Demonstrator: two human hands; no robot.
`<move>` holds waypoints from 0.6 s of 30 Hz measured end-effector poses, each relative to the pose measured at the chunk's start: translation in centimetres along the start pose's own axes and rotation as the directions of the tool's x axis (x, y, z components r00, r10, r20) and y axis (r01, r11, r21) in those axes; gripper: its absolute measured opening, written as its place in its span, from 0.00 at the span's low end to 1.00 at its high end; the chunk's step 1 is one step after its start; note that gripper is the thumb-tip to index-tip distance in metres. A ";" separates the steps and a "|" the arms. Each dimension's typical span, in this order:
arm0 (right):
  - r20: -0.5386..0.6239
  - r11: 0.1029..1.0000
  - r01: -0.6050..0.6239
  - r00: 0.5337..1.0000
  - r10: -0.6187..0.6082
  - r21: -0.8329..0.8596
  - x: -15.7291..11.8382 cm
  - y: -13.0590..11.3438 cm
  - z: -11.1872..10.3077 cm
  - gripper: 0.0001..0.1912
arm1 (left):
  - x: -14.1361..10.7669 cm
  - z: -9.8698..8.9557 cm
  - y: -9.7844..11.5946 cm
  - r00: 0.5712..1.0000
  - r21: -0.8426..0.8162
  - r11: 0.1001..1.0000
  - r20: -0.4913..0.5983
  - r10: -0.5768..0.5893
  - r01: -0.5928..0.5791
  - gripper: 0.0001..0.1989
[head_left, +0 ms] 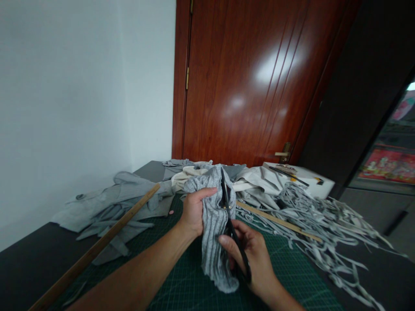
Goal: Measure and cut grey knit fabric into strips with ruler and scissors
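Note:
A grey ribbed knit cloth point(214, 246) hangs bunched over the green cutting mat point(292, 268). My left hand point(196, 211) grips its left side, thumb on top and the other fingers hidden behind the fabric. Black scissors point(238, 246) are in my right hand point(249, 250), whose fingers are closed round the handles. Their blades point away from me and lie along an opening in the cloth, near its upper right part. A dark gap and small shiny spots show beside the blades.
Grey fabric pieces point(94, 207) lie at the left, with a long wooden stick point(106, 239) across them. A wooden ruler point(282, 222) and a heap of cut strips point(301, 211) are at the right. Behind stands a white box point(317, 183), near a brown door point(240, 86).

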State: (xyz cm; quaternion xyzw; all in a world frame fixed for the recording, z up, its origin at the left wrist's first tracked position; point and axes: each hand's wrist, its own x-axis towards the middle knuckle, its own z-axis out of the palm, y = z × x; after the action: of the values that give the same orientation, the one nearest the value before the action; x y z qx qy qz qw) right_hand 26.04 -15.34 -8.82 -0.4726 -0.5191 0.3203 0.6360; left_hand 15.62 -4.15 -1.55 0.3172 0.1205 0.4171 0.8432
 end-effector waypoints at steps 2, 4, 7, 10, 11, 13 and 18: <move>-0.003 1.000 0.020 1.000 -0.020 0.006 0.0 0.1 -0.1 0.24 | 0.0 -0.1 -0.1 1.000 0.000 1.000 -0.003 0.027 -0.027 0.12; 0.000 0.999 0.040 0.999 -0.040 0.013 0.1 0.1 -0.2 0.24 | 0.1 -0.2 -0.2 0.999 0.006 0.999 -0.001 0.049 -0.049 0.12; -0.001 0.999 0.050 0.999 -0.050 0.015 0.2 0.1 -0.5 0.25 | 0.4 -0.5 -0.4 0.998 0.021 0.998 0.002 0.066 -0.066 0.12; -0.008 0.999 0.055 0.998 -0.054 0.001 0.3 0.0 -0.6 0.25 | 0.8 -0.8 -0.7 0.997 0.030 0.997 0.000 0.073 -0.073 0.13; -0.012 0.998 0.056 0.998 -0.056 -0.004 0.3 0.0 -0.7 0.25 | 0.9 -0.9 -0.8 0.997 0.030 0.997 0.000 0.074 -0.074 0.14; -0.023 0.998 0.061 0.998 -0.061 -0.014 0.4 0.0 -0.7 0.24 | 1.0 -1.0 -0.9 0.997 0.032 0.997 0.005 0.072 -0.072 0.15; -0.044 0.998 0.063 0.997 -0.064 -0.025 0.4 0.2 -0.7 0.26 | 0.9 -1.0 -1.0 0.998 0.039 0.998 0.039 0.040 -0.041 0.15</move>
State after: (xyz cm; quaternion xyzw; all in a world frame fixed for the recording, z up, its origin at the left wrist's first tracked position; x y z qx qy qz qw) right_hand 26.89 -15.09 -8.86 -0.4705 -0.5231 0.2831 0.6519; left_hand 16.32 -3.50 -2.88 0.3442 0.1062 0.4254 0.8302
